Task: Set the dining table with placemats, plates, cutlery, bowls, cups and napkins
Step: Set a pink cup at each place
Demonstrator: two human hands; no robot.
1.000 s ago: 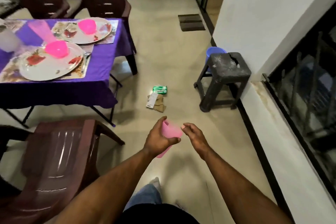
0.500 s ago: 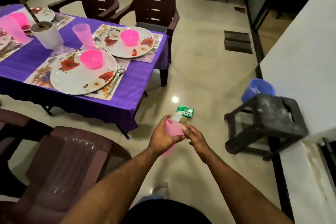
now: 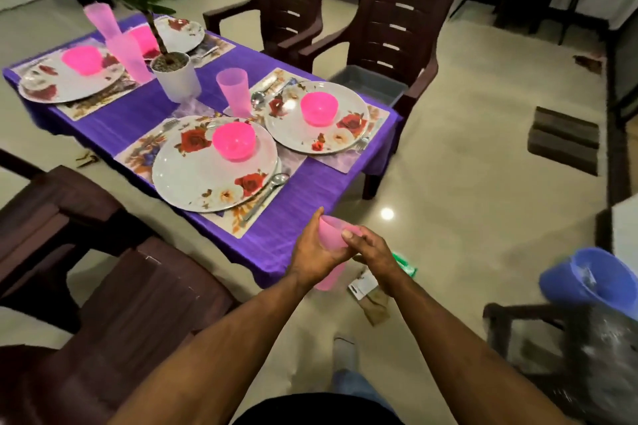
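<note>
My left hand (image 3: 312, 252) grips a pink plastic cup (image 3: 332, 238) just off the near right corner of the purple-clothed table (image 3: 297, 214). My right hand (image 3: 374, 254) pinches the same cup at its rim, thumb on top. On the table lie floral placemats, each with a white flowered plate (image 3: 193, 176) and a pink bowl (image 3: 234, 141). A second plate (image 3: 341, 134) with a bowl (image 3: 318, 109) sits behind it. Spoons and forks (image 3: 267, 191) lie beside the plates. One pink cup (image 3: 233, 91) stands between the two near settings, others (image 3: 129, 57) further left.
A potted plant in a white pot (image 3: 176, 76) stands mid-table. Brown plastic chairs (image 3: 397, 34) surround the table, one (image 3: 103, 304) close at my left. A dark stool (image 3: 587, 348) and blue bucket (image 3: 593, 279) stand at the right. Small packets (image 3: 371, 290) lie on the floor.
The view has swung left and closer to the table. My hands carried the pink cup toward the table's near corner, and my right hand now pinches its rim.
</note>
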